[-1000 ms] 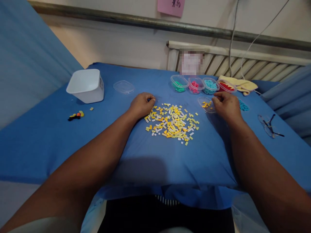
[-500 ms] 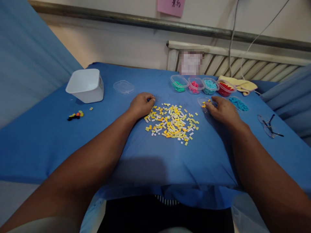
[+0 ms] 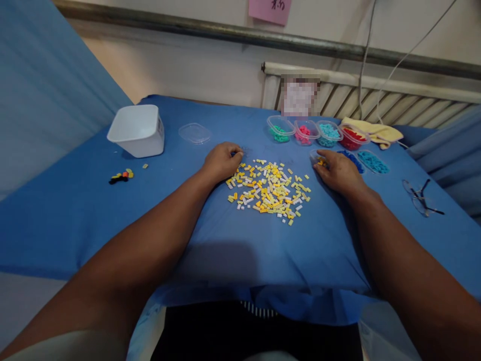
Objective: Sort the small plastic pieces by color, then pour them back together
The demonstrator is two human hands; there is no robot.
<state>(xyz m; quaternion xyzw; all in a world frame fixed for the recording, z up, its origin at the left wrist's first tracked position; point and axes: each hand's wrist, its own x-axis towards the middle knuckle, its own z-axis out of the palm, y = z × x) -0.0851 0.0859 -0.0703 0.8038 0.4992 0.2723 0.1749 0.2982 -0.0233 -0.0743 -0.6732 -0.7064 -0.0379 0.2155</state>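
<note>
Since a second ago, our right hand (image 3: 340, 173) slides left, covering the small clear plastic tub (image 3: 316, 158); our left hand (image 3: 222, 160) rests curled beside the yellow-white brick pile (image 3: 269, 190). Pink note (image 3: 274, 7) illegible.

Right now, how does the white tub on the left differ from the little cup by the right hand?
The white tub is opaque, squarish and tall; the little cup is clear, low and rounded. The white tub stands apart from both hands, while the right hand rests against the little cup. The little cup holds a few yellow pieces; the white tub's inside looks bare. Both sit open on the blue cloth.
</note>
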